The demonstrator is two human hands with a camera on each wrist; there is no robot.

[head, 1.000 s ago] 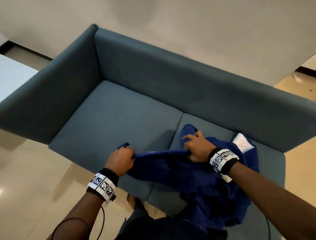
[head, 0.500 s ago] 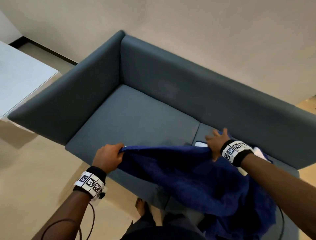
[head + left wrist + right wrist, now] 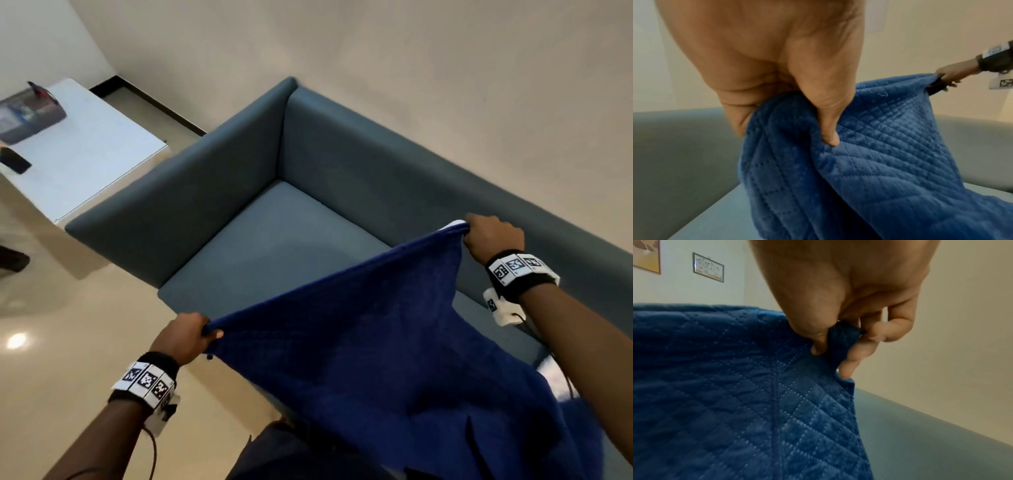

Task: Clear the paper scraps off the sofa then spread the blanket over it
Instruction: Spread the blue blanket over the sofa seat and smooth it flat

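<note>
The grey-blue upholstered sofa [image 3: 274, 246] is seen from above. The dark blue quilted blanket [image 3: 376, 349] is held up over its front, top edge stretched taut. One end is gripped in the left hand [image 3: 185, 337], the other pinched by the right hand [image 3: 493, 236].

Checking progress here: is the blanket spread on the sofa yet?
Not yet. The blanket hangs stretched between left hand and right hand.

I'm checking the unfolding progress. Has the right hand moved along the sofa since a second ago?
Yes. The right hand, gripping the blue blanket, has lifted off the seat cushion and now sits up against the sofa backrest, farther from the left hand.
</note>
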